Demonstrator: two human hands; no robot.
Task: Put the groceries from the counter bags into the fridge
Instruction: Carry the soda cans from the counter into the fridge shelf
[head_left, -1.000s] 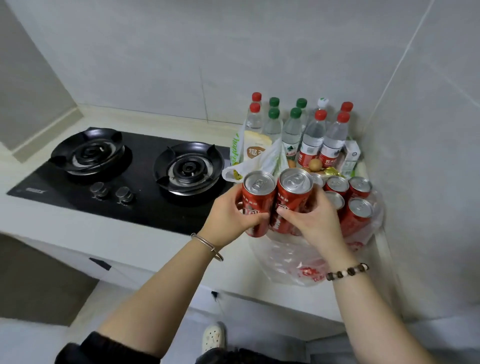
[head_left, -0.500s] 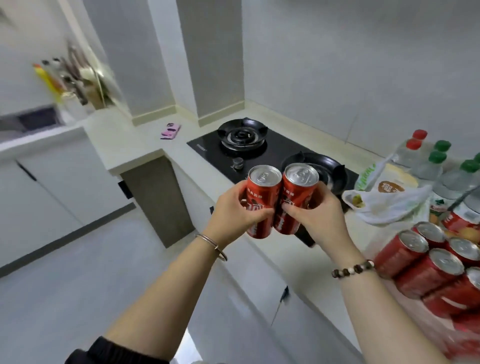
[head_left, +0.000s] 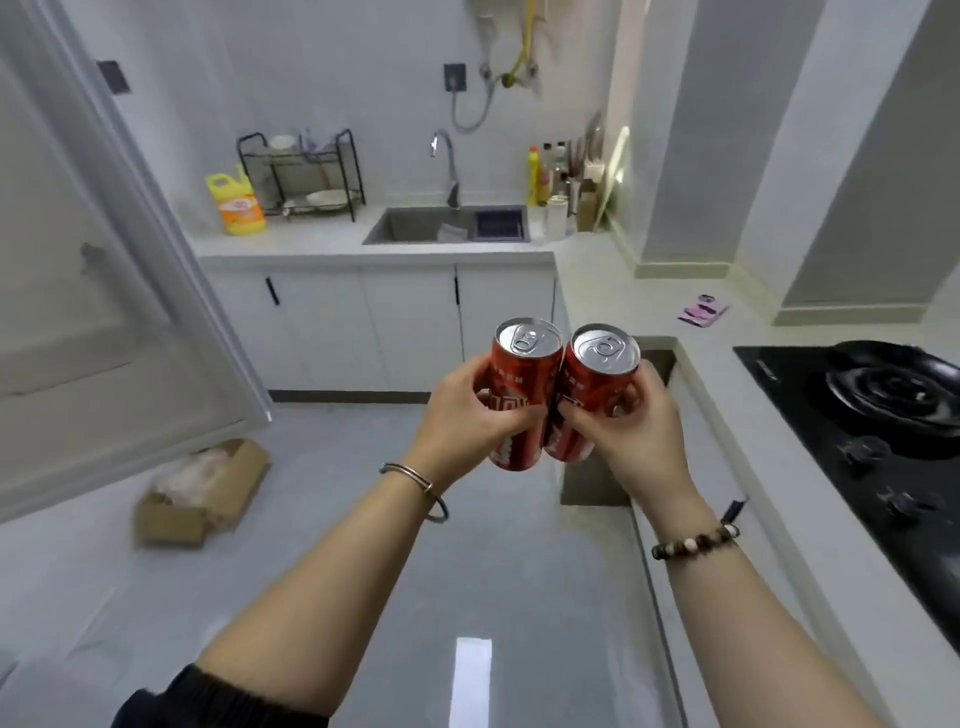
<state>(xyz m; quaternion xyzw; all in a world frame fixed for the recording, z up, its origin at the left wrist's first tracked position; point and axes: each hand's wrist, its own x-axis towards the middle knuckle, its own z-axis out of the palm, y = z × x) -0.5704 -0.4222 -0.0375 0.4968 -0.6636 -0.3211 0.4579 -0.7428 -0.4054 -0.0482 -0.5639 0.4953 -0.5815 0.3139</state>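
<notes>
Two red soda cans with silver tops are held upright and pressed side by side in front of me, above the floor. My left hand (head_left: 462, 410) grips the left red can (head_left: 519, 384). My right hand (head_left: 639, 423) grips the right red can (head_left: 592, 379). A white fridge door (head_left: 104, 312) stands open at the left edge of the view. The counter bags are out of view.
A black gas hob (head_left: 872, 415) lies on the counter (head_left: 623, 291) at my right. A sink (head_left: 447, 226), dish rack (head_left: 301, 174) and yellow jug (head_left: 236, 205) line the far counter. An open cardboard box (head_left: 202, 491) sits on the floor below the fridge door. A pink item (head_left: 704, 312) lies on the counter.
My view has swung left, away from the bags and hob toward the sink and the open fridge door. Both hands still hold the two cans together.
</notes>
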